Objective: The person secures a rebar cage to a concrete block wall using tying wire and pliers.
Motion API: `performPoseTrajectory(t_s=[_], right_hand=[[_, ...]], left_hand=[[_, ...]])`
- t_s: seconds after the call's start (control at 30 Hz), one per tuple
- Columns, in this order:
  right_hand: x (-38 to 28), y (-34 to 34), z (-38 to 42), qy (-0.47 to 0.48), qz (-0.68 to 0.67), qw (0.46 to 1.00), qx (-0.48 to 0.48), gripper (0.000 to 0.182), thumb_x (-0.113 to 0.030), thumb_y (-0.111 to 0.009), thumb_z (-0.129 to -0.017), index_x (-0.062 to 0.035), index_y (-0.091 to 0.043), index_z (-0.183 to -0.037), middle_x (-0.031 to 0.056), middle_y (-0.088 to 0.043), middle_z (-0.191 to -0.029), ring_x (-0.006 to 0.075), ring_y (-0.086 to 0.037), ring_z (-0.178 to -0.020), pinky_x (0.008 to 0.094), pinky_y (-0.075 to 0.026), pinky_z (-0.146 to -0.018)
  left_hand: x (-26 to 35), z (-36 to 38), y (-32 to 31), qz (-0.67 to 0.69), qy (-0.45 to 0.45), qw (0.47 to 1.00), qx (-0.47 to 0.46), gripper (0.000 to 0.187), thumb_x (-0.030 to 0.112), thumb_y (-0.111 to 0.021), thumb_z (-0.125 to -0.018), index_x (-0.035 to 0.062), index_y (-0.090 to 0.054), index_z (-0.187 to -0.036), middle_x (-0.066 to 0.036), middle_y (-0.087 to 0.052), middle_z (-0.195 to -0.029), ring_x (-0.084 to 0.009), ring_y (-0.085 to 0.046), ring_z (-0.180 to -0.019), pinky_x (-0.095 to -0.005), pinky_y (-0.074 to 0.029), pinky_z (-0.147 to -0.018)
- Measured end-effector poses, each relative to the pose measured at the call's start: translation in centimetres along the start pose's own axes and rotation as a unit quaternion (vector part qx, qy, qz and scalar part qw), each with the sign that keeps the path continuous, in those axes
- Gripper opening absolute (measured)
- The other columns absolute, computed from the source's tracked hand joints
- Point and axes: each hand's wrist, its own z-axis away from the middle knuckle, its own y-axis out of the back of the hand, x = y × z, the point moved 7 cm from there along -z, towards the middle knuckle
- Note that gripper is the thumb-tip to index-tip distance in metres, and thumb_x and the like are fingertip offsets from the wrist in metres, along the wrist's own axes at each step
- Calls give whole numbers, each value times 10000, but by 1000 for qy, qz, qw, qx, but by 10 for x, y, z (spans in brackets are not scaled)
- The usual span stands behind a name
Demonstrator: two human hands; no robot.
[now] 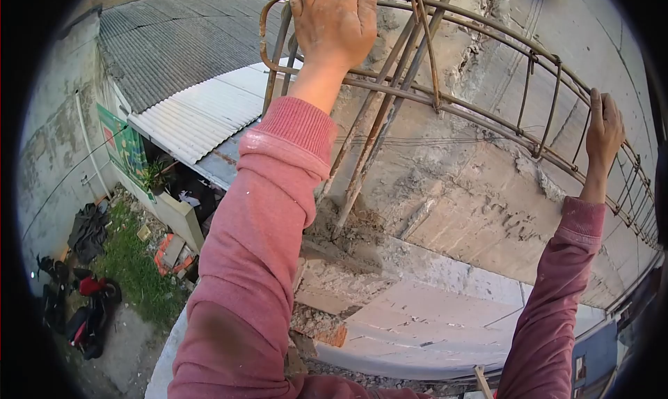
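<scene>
A long rebar cage [437, 106] of rusty bars and bent stirrups runs from the upper middle to the far right. My left hand [334, 23] is closed over its top bar near the rounded left end, fingertips partly hidden. Farther along, my right hand [605, 127] wraps round the upper bar on the right side. Several upright steel bars [362, 176] rise from broken concrete and cross the cage between my hands. Both of my arms are stretched out in pink sleeves.
Below the cage lies a rough concrete surface [459, 218] with crumbled mortar. A broken brick edge [334, 333] sits near my body. Down at left are a corrugated roof [188, 44], a grassy strip [132, 267] and a red motorbike [90, 312], well below my level.
</scene>
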Motion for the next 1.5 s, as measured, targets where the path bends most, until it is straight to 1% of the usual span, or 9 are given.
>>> performPoseTrajectory(t_s=[0.17,0.3,0.6,0.7,0.83,0.9,1.2,1.4,1.5], right_hand=[[-5,-4,-3,6,16,1000,-5,392,-500,-460,-882,-158,-634,-804,5,-648,-845,240,-568,-860,421,-331,-813],[-12,7,1,-31,-25,999,38,397,-486,-502,-841,-130,-675,-865,53,-656,-865,258,-551,-914,479,-298,-875],[-6,-2,3,-53,-40,998,-13,551,-593,-515,-795,-102,-697,-967,84,-651,-979,243,-493,-1060,521,-222,-946],[-5,-12,3,-49,-33,998,-2,548,-596,-508,-807,-115,-695,-995,74,-652,-983,239,-497,-1062,524,-223,-952],[-3,-23,2,-53,-76,993,-73,568,-595,-488,-819,-114,-666,-1063,97,-623,-1065,266,-458,-1121,547,-184,-1018],[-5,-22,0,-46,-62,995,-65,572,-597,-483,-821,-115,-661,-1073,101,-625,-1060,263,-464,-1114,543,-191,-1014],[-9,-27,4,-28,-7,999,17,518,-610,-526,-803,-142,-703,-940,57,-663,-916,220,-549,-975,492,-262,-923],[-9,-19,5,-29,13,999,23,509,-612,-530,-798,-149,-707,-913,44,-663,-891,209,-548,-959,480,-260,-915],[-10,-16,8,-35,10,998,50,504,-612,-535,-794,-150,-707,-895,36,-657,-870,203,-544,-954,476,-256,-916]], left_hand=[[-8,-9,-11,-33,-101,994,-19,277,319,-470,-911,108,-615,-802,-96,-602,-744,-309,-561,-747,-462,-403,-724],[-84,-16,-67,48,-23,979,-199,370,316,-414,-952,113,-611,-1191,-108,-649,-1072,-285,-606,-997,-371,-459,-841],[-63,-16,-62,-386,-325,852,-142,342,152,-529,-849,90,-558,-1184,-79,-641,-786,-281,-602,-601,-372,-459,-489],[-63,-18,-59,-329,-318,877,-148,354,108,-520,-840,80,-548,-1192,-87,-620,-739,-258,-601,-611,-368,-451,-484],[-50,-46,-47,-125,-40,916,-379,266,175,-483,-894,64,-608,-1100,-129,-643,-785,-299,-613,-668,-400,-463,-533],[-72,-28,-55,-161,-184,952,-183,274,227,-465,-919,57,-639,-1045,-148,-657,-831,-324,-618,-703,-413,-473,-567],[-55,-32,-44,-110,-121,970,-181,349,278,-427,-942,22,-648,-1029,-180,-663,-925,-378,-617,-785,-437,-488,-653],[-46,-30,-42,-78,-261,960,-74,346,268,-431,-939,13,-654,-1008,-201,-657,-888,-381,-614,-769,-435,-485,-637],[-56,-32,-48,-191,-146,948,-209,339,259,-435,-936,7,-660,-966,-199,-657,-850,-368,-616,-740,-428,-481,-605]])
